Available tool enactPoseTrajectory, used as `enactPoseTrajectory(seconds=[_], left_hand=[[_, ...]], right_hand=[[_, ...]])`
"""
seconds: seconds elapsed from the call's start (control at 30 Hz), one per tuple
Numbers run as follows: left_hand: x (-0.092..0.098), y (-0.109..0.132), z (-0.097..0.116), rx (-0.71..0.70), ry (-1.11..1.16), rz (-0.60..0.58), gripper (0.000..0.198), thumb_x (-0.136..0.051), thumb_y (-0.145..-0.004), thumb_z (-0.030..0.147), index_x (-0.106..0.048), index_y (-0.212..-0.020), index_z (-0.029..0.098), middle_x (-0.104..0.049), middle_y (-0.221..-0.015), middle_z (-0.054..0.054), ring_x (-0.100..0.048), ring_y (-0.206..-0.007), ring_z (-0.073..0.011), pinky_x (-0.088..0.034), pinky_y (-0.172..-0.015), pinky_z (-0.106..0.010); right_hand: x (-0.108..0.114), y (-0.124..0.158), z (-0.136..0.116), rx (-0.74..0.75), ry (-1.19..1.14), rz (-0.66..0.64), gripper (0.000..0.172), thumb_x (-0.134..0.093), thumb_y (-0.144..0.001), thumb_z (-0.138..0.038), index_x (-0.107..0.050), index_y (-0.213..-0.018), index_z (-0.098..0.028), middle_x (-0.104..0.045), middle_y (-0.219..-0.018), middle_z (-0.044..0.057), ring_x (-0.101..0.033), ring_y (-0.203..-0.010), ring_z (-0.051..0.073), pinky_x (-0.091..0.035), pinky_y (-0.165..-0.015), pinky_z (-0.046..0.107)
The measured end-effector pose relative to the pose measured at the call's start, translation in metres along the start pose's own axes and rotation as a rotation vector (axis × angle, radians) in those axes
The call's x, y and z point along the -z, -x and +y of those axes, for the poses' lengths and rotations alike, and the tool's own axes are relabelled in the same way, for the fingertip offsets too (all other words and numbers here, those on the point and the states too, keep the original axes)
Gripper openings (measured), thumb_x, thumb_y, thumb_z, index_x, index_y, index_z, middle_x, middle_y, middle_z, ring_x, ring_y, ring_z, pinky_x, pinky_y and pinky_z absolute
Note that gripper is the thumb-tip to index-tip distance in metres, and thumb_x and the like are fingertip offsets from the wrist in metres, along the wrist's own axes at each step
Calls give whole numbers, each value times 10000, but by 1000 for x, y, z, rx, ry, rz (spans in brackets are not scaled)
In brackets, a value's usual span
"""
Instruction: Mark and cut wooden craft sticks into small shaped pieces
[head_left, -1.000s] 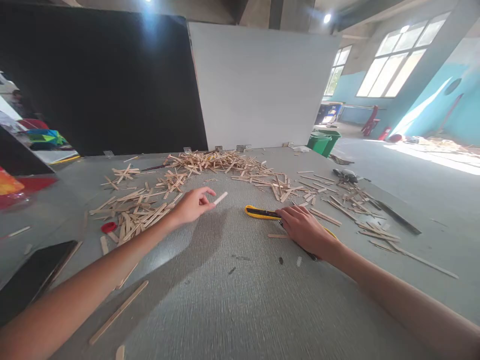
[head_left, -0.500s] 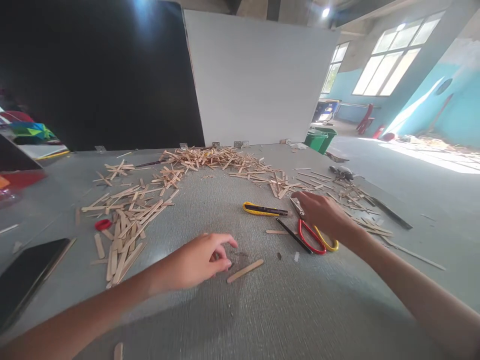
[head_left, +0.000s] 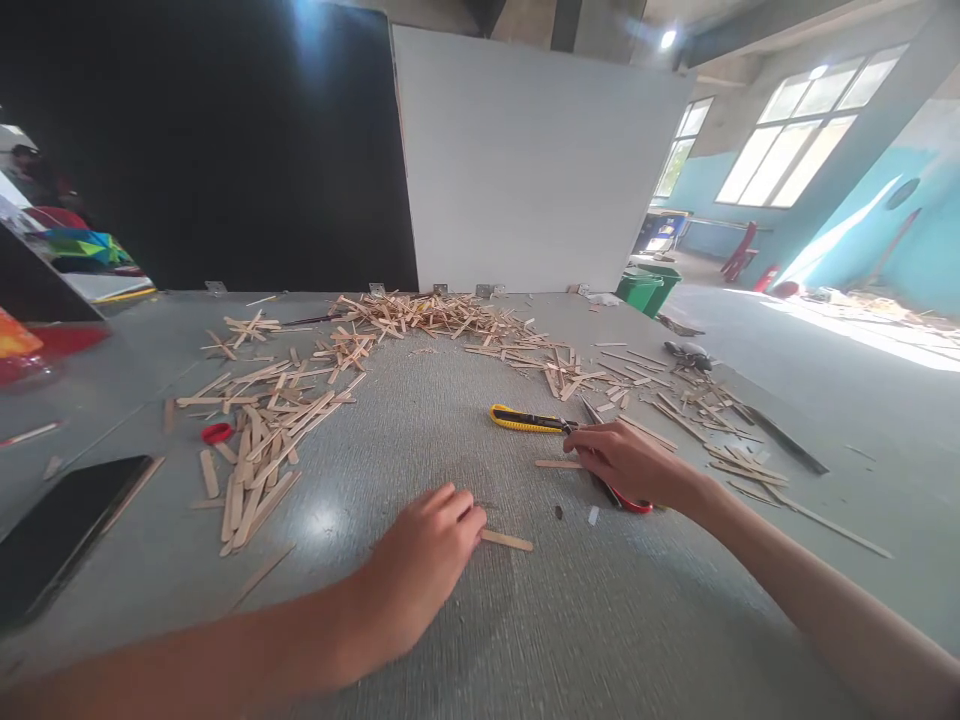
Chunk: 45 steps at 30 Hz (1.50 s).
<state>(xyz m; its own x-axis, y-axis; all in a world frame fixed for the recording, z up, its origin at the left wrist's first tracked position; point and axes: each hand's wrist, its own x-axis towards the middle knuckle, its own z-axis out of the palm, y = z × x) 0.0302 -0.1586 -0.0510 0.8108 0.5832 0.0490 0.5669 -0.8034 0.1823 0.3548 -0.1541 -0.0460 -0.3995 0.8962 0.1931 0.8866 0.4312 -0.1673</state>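
My left hand (head_left: 435,555) is closed at the near middle of the table, its fingertips on one end of a wooden craft stick (head_left: 508,541). The stick's other end points right along the tabletop. To the right, my right hand (head_left: 628,462) is bent down with its fingers pinched around a slim black pen, mostly hidden under the hand. Scissors lie beneath that hand, a red handle (head_left: 636,506) and the pointed blades showing. A yellow and black utility knife (head_left: 525,419) lies just beyond its fingertips. Another craft stick (head_left: 556,464) lies left of the fingers.
Loose craft sticks (head_left: 427,315) form an arc along the back, with more piled at left (head_left: 255,460) and right (head_left: 731,465). A phone (head_left: 67,530) and a red ring (head_left: 217,433) lie at left. Black and white panels (head_left: 525,160) stand behind the grey table (head_left: 390,420).
My left hand has closed on the craft stick, which has turned. My right hand has moved from the scissor blades nearer and lower, onto the pen. The view has shifted slightly.
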Motion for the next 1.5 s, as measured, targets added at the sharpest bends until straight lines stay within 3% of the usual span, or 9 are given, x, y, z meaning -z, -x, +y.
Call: enactPoseTrajectory(seconds=[0.13, 0.23, 0.3, 0.4, 0.67, 0.9, 1.03, 1.17, 1.5], left_hand=[[-26, 19, 16, -30, -158, 81, 351, -562, -870, -18, -749, -1156, 65, -760, -1136, -210, -718, -1024, -387, -608, -857, -559], [-36, 31, 20, -91, -294, 180, 513, -522, -843, -21, -701, -1318, 55, -748, -1278, -210, -714, -1118, -374, -610, -919, -529], [-38, 33, 18, -109, -398, 236, 575, -514, -811, -19, -688, -1354, 62, -749, -1303, -186, -717, -1128, -355, -609, -928, -501], [-37, 29, 12, -100, -454, 239, 580, -542, -794, -6, -682, -1354, 51, -750, -1279, -192, -716, -1108, -358, -600, -908, -500], [-24, 7, -7, -127, -434, 280, 318, -580, -866, -8, -730, -1106, 136, -756, -948, -79, -705, -873, -272, -571, -809, -412], [-22, 5, -7, -176, -423, 318, 268, -538, -866, -13, -729, -978, 138, -725, -894, -73, -675, -818, -260, -560, -782, -408], [-23, 7, -5, -171, -432, 330, 293, -525, -847, -29, -731, -992, 121, -727, -919, -78, -680, -834, -261, -567, -808, -417], [-25, 7, -5, -164, -443, 359, 294, -515, -850, -24, -736, -974, 126, -731, -920, -81, -687, -859, -269, -570, -820, -422], [-24, 8, -4, -212, -467, 408, 288, -514, -855, -22, -739, -1021, 46, -735, -868, -92, -690, -771, -260, -563, -775, -419]], right_hand=[[-2, 0, 6, -47, -2, 66, 374, -419, -995, -144, -712, -1209, -234, -767, -1098, 120, -722, -823, 239, -491, -665, 332], [-4, 1, 6, -164, -6, 148, 247, -477, -999, -264, -718, -973, -218, -726, -879, 104, -651, -655, 238, -394, -564, 323], [0, 1, 0, -253, -40, 216, 354, -485, -1032, -403, -657, -780, -223, -648, -710, 70, -584, -573, 222, -353, -543, 321], [8, -1, -18, -351, -179, 268, 452, -412, -1074, -457, -650, -768, -224, -576, -589, 25, -556, -531, 197, -382, -546, 316], [-10, -36, -76, -321, -869, -195, 216, -639, -939, -351, -648, -772, -214, -757, -710, 23, -686, -521, 145, -476, -387, 210], [-32, -54, -88, -321, -1128, -312, 364, -762, -859, -465, -562, -696, -208, -743, -639, 24, -684, -480, 139, -568, -449, 241], [-42, -51, -88, -320, -1129, -264, 401, -756, -873, -514, -527, -711, -227, -665, -562, -24, -648, -445, 140, -500, -387, 220], [-48, -48, -91, -276, -1012, -159, 382, -643, -966, -380, -467, -657, -240, -590, -505, -47, -553, -386, 98, -362, -365, 183], [-50, -42, -96, -185, -870, -69, 399, -579, -985, -327, -377, -646, -264, -483, -457, -72, -470, -361, 90, -304, -379, 205]])
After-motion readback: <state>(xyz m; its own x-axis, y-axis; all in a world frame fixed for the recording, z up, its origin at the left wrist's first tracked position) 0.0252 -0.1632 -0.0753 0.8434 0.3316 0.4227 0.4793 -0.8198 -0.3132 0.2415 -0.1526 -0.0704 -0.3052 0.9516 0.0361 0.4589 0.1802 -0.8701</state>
